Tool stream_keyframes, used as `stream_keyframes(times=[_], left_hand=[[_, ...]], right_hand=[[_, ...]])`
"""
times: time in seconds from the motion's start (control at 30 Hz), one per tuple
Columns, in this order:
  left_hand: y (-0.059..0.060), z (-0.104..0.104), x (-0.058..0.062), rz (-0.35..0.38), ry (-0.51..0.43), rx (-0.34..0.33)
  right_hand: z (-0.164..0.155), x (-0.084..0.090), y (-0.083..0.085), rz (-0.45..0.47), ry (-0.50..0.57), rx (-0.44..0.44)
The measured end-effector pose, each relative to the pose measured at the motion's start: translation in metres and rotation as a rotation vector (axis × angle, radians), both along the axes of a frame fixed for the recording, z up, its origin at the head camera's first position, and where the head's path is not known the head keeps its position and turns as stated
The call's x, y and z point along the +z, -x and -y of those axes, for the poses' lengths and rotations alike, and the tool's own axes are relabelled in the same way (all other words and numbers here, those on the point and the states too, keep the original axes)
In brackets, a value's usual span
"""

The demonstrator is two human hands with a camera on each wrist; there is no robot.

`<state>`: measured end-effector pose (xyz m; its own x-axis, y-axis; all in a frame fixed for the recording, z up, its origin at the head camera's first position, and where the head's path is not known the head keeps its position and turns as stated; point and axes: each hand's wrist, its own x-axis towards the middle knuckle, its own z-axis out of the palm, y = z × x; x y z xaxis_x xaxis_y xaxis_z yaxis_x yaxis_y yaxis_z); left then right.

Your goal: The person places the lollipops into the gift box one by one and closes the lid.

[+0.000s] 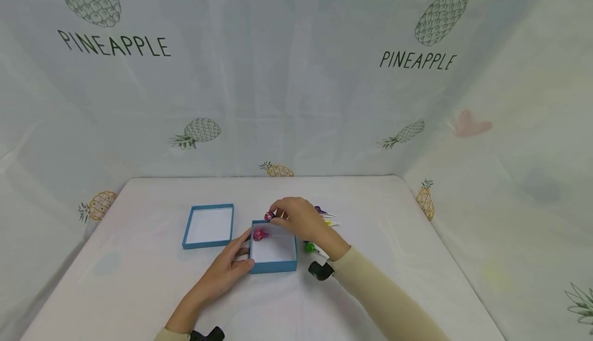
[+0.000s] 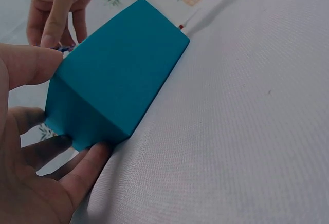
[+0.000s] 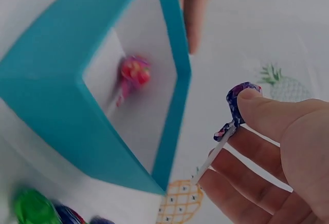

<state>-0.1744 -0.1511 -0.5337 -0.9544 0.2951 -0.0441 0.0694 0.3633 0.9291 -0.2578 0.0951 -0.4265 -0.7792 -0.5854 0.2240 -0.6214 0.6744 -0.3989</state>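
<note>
A blue box (image 1: 273,267) with a white inside stands on the table, and a pink-red wrapped lollipop (image 3: 135,72) lies in it. My left hand (image 1: 226,266) rests against the box's left side, fingers along the wall and thumb at the near corner. Above the box's far edge, my right hand (image 1: 296,217) pinches a dark purple-blue wrapped lollipop (image 3: 237,103) by its head between thumb and fingers. The white stick of that lollipop points down past the fingers in the right wrist view.
A blue-rimmed box lid (image 1: 208,225) lies left of the box, white inside up. To the right lie more lollipops: a green one (image 1: 310,247), a yellow one (image 1: 330,223) and a purple one (image 1: 319,209). A pineapple-print cloth (image 1: 287,73) hangs behind the table.
</note>
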Motion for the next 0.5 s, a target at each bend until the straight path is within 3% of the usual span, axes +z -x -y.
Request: stream_keyframes(times=[0.5], left_hand=[[-0.001,0.001,0.003,-0.004,-0.018,-0.018]], right_hand=[[0.021,-0.027,-0.007,0.049,-0.064,-0.003]])
